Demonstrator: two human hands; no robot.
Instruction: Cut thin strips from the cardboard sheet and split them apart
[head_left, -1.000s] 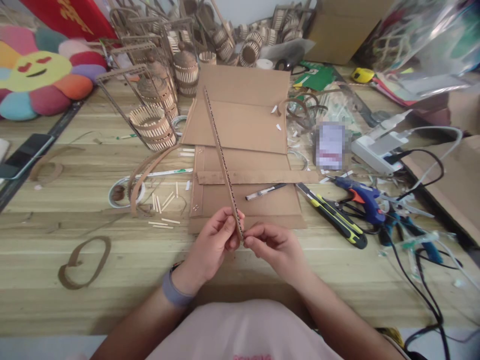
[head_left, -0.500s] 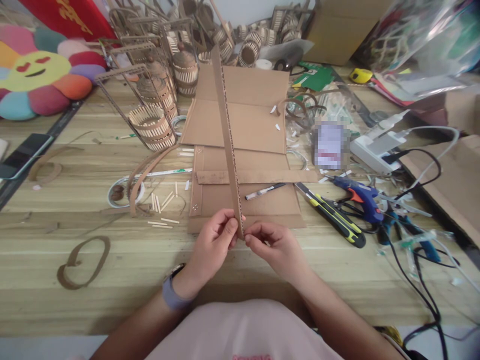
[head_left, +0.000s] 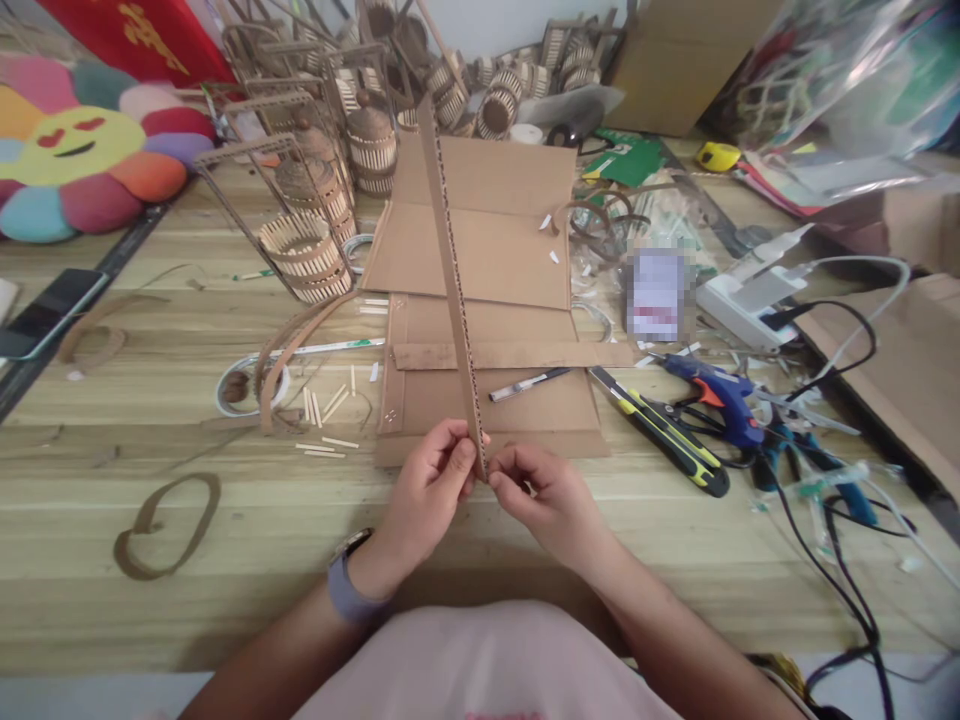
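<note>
- Cardboard strip (head_left: 454, 290): held raised, tilted, lower end nr. tabletop's (head_left: 262, 540) near edge.
- L hand (head_left: 435, 483): closed, strip's lower end pinched.
- R hand (head_left: 553, 500): fingertips put to same end; pinch can't be confirmed.
- Cardboard sheets (head_left: 517, 240): laid beyond hands.
- Util. knife (head_left: 667, 438), glue gun (head_left: 721, 396): placed twd. R edge.

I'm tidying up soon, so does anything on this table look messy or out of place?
Yes: small pale sticks lie scattered left of the cardboard sheets, a brown loop is bent out of round, and black cables look tangled at right.
</note>
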